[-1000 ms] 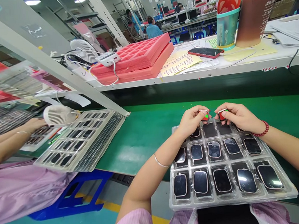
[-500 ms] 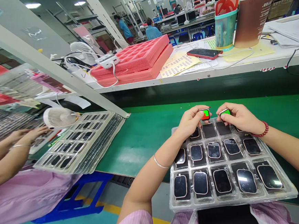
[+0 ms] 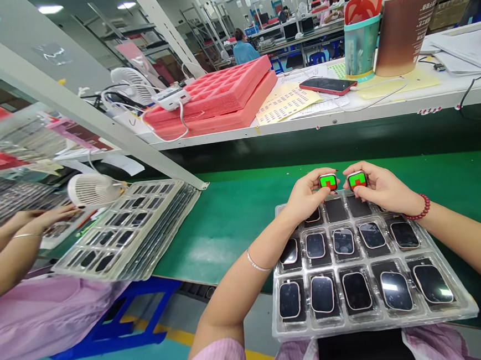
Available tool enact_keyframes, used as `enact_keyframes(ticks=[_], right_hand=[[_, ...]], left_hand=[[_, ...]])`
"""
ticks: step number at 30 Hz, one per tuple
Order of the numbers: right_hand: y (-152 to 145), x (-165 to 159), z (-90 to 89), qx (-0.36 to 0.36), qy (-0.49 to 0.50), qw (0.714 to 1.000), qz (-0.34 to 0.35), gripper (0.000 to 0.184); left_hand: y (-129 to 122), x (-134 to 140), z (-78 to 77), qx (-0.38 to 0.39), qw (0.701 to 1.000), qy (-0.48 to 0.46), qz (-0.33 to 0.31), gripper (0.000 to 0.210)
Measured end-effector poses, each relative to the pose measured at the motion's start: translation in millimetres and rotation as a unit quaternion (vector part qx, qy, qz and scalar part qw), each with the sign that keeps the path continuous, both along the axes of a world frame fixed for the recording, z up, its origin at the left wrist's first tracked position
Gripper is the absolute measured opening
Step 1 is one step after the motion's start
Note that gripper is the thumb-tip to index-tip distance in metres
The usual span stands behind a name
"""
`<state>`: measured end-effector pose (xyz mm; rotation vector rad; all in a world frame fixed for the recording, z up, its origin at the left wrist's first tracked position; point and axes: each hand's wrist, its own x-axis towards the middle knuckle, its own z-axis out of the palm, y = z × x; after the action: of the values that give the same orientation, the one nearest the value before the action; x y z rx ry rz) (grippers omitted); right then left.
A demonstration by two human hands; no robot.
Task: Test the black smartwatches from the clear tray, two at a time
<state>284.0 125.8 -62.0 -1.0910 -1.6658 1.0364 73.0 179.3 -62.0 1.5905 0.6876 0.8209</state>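
My left hand (image 3: 310,193) pinches a smartwatch (image 3: 328,182) whose lit screen shows green and red blocks. Close beside it, my right hand (image 3: 380,184) grips a second smartwatch (image 3: 357,180) with a similar green and red screen. Both watches are held above the far row of a clear plastic tray (image 3: 377,324), which rests at the table's near edge, over my lap. Rows of dark-screened watch bodies (image 3: 357,291) lie in its pockets. Two far-row pockets (image 3: 335,210) under my hands hold no watch. My fingers partly cover that row.
A stack of filled trays (image 3: 131,227) stands on the green table (image 3: 211,226) to the left, near a small white fan (image 3: 93,189). A co-worker's hands (image 3: 56,216) are beyond it. The shelf ahead bears red foam trays (image 3: 217,98), a phone (image 3: 328,85) and a cup (image 3: 362,48).
The right-hand watch has turned to face me, and its screen went from mostly green to green and red blocks. The left-hand watch's pattern shows more fully as my thumb shifted down.
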Motion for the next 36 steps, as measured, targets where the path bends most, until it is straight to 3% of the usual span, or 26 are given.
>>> enact_keyframes(ticks=[11,20,36], right_hand=[[0.0,2.8,-2.9,0.028,-0.061,0.998,0.010,0.035],[-1.6,0.6,0.6,0.015,-0.038,0.999,0.007,0.021],[0.6,1.0,-2.2,-0.008,0.004,1.000,0.020,0.040]], left_hand=[[-0.4,1.3,-1.3,0.024,1.000,-0.002,0.011,0.034],[-1.7,0.6,2.4,0.012,1.000,-0.006,0.012,0.031],[-1.1,0.2,0.9,0.040,0.999,0.021,0.026,0.035]])
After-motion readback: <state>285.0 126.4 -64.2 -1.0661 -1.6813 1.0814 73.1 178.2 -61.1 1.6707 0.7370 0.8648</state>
